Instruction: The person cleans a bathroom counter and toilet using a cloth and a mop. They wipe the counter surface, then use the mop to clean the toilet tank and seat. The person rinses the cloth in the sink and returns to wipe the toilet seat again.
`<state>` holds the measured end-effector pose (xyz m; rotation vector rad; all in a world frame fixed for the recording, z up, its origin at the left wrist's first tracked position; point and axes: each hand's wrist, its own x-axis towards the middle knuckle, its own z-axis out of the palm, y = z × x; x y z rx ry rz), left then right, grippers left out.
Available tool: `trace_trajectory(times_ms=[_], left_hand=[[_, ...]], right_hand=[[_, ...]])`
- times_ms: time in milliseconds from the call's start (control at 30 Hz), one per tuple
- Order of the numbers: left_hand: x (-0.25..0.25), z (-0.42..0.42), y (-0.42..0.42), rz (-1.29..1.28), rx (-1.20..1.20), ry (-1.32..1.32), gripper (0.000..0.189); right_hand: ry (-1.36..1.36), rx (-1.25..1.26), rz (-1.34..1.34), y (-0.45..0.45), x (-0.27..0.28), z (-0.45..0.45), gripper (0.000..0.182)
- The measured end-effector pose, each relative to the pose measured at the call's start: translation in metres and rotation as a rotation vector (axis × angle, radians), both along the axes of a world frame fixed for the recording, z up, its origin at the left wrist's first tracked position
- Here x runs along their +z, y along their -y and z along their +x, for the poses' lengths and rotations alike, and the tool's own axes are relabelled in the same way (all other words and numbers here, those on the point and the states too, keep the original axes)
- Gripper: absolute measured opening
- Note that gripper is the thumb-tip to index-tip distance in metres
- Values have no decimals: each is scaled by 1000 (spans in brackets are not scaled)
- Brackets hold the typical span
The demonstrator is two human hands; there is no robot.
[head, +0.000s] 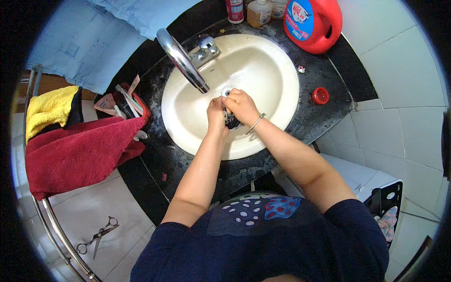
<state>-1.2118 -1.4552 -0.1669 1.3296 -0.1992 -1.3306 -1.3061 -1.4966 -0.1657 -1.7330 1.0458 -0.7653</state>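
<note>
Both my hands are together over the cream washbasin point(278, 81), just in front of its drain point(226, 92). Between them is a dark, wet-looking bunched piece of cloth point(232, 122), mostly hidden by the fingers. My left hand point(215, 113) is closed around its left side. From the right, my right hand point(242, 105) grips it with curled fingers, a metal bangle on that wrist. The chrome faucet point(181, 63) arches over the basin, its spout end up and left of my hands. No water stream shows under the spout.
A red detergent jug point(313, 26) stands at the back right, a red cap point(320, 95) on the black counter point(317, 120). Small bottles point(259, 13) line the back. A dark red towel point(81, 151) and yellow cloth point(53, 109) hang on a rail at left; scissors point(98, 236) are below.
</note>
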Motion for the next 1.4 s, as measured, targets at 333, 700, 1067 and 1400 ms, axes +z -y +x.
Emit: trace_trajectory(times_ms=[333,700,1067,1400], left_hand=[[9,94,-31,115,275,-49,27],[26,87,-43,113,305,-65,29],[25,84,-48,74,319,-82,26],[27,80,-57,114,278,-3,28]], right_hand=[[-1200,-101,-156,149,28,-178,34],[-1262,-6,-158,159,-3,-188,26],[-602,8,-364,128,10,-109,23],[-691,298,-190,83,-98,29,18]])
